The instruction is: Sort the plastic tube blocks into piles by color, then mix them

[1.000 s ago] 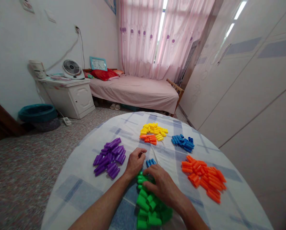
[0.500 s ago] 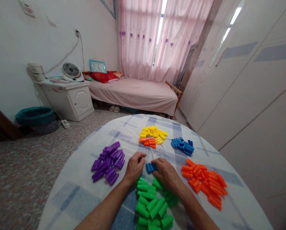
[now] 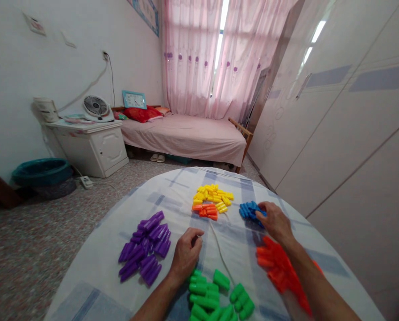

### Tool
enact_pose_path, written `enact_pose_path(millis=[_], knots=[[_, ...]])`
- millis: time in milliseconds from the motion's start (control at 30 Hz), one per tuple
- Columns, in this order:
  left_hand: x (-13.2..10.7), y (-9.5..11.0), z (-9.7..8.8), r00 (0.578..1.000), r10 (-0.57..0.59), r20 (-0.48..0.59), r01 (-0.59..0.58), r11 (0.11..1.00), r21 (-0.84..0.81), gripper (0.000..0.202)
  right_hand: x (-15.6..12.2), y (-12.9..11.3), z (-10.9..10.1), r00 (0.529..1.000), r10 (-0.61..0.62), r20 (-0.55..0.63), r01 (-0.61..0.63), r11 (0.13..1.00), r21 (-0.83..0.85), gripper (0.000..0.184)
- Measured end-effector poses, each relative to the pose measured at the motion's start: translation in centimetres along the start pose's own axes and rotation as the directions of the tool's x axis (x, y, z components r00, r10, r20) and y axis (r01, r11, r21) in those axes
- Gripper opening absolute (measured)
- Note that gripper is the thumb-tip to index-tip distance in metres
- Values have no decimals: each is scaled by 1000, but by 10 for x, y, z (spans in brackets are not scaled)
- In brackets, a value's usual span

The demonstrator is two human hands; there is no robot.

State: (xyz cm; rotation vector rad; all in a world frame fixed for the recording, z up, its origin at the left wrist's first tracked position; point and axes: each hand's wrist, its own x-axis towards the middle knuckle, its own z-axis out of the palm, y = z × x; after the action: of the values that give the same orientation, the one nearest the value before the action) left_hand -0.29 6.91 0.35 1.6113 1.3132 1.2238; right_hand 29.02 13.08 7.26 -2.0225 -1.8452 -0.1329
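Observation:
My right hand [image 3: 276, 220] reaches to the small pile of blue plastic tube pieces [image 3: 248, 209], its fingers curled over the pile's right side. Its fingertips are closed around blue tubes there, partly hidden by the hand. My left hand [image 3: 186, 250] rests near the table's middle, fingers bent and thumb close to the forefinger. Whether something thin sits in that pinch I cannot make out. A pale cord [image 3: 220, 252] lies on the cloth between the hands. Green tube pieces [image 3: 204, 294], some side by side in rows, lie just below my left hand.
Purple tubes [image 3: 146, 245] lie left on the cloth-covered round table [image 3: 99, 254]. Yellow tubes [image 3: 213, 194] lie at the back, with a few orange ones [image 3: 205, 210] before them. A larger orange pile [image 3: 276, 265] lies under my right forearm. Beyond stands a bed [image 3: 186, 133].
My right hand has moved from the middle to the blue pile at the right. The row of blue tubes it held in the middle is gone from there. My left hand has barely moved.

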Motion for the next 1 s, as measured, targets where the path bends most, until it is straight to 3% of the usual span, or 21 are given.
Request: enact_pose_path(millis=[133, 300, 400, 467, 533, 633, 700, 800, 1000], knots=[[0, 0, 0, 1000, -6, 2, 6, 1000, 2, 20, 16, 23, 11, 987, 157, -35, -161, 968, -191, 25], [0, -1, 1, 1000, -5, 0, 5, 1000, -13, 21, 13, 20, 18, 992, 126, -25, -129, 975, -183, 28], [0, 0, 1, 1000, -7, 5, 7, 1000, -7, 22, 11, 0, 17, 998, 47, -31, -50, 989, -136, 33], [0, 1, 1, 1000, -10, 7, 10, 1000, 0, 22, 9, -23, 19, 997, -80, 13, 81, 994, -69, 32], [0, 2, 0, 1000, -9, 8, 9, 1000, -2, 22, 6, -51, 26, 970, -234, 72, 234, 972, 11, 30], [0, 1, 0, 1000, 5, 12, -4, 1000, -11, 22, 1, -92, 43, 919, -377, 117, 365, 924, 111, 33], [0, -1, 1, 1000, 14, 13, -13, 1000, -14, 23, -2, -112, 54, 899, -418, 132, 395, 904, 165, 38], [1, -3, 2, 1000, 19, 15, -19, 1000, -8, 23, -5, -128, 67, 906, -397, 144, 371, 911, 180, 43], [2, -2, 3, 1000, 22, -1, -22, 1000, -22, 24, -25, -122, 67, 913, -354, 202, 310, 925, 218, 34]])
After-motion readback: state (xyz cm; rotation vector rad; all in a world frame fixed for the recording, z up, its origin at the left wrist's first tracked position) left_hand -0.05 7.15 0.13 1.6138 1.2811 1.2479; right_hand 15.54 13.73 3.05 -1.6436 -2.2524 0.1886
